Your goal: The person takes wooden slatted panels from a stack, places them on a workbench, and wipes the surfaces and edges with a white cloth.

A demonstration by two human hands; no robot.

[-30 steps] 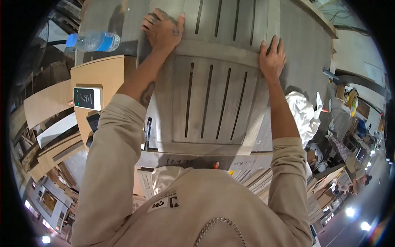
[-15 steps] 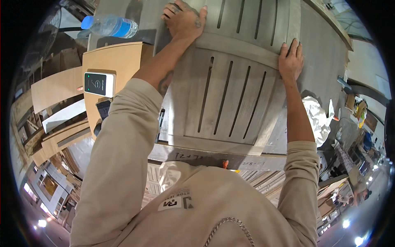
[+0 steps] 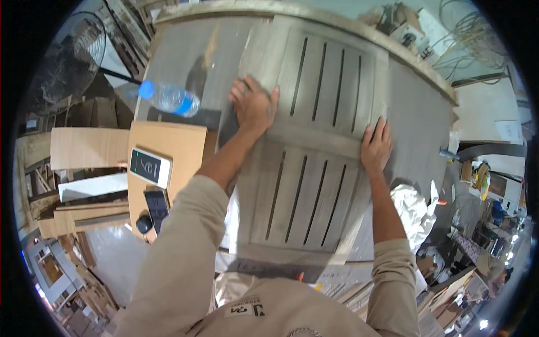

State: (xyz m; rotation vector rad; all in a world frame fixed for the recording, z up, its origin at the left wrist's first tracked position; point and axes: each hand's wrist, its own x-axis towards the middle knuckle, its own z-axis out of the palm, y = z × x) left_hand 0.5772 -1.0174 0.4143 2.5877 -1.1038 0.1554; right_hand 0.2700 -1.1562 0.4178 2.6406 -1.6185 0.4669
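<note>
A grey-brown wooden door panel with two rows of long narrow slots lies flat in front of me on the workbench. My left hand is at its left edge, level with the upper slots; the thumb rests on the face and the fingers bend over the side. Across from it, my right hand grips the right edge near the cross rail, fingers along the side. The undersides of both hands are hidden. To the left lies a clear plastic bottle with a blue cap, on its side.
A white boxy device, a dark phone and a small round black object sit on a tan board at left. Crumpled white wrapping lies right of my right forearm. A fan stands far left. Cables hang far right.
My view has shifted, showing more of the bench's far side, so everything sits lower in the picture. Both hands keep about the same places on the panel.
</note>
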